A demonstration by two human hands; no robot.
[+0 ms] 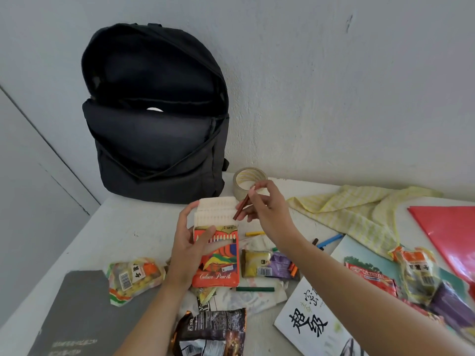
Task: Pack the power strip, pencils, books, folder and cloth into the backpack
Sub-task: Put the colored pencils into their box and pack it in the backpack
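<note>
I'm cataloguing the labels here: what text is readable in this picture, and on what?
"Colour Pencils": front of the pencil box.
"超级": cover of the white book.
Too blurred to read: the box's top brand, the red packet, the snack bag labels, the grey book print.

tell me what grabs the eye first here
The black backpack stands unzipped at the back left. In the middle, the left hand holds an orange colour pencil box while the right hand pinches a brown pencil at its open top. A red folder lies at the right edge.
</note>
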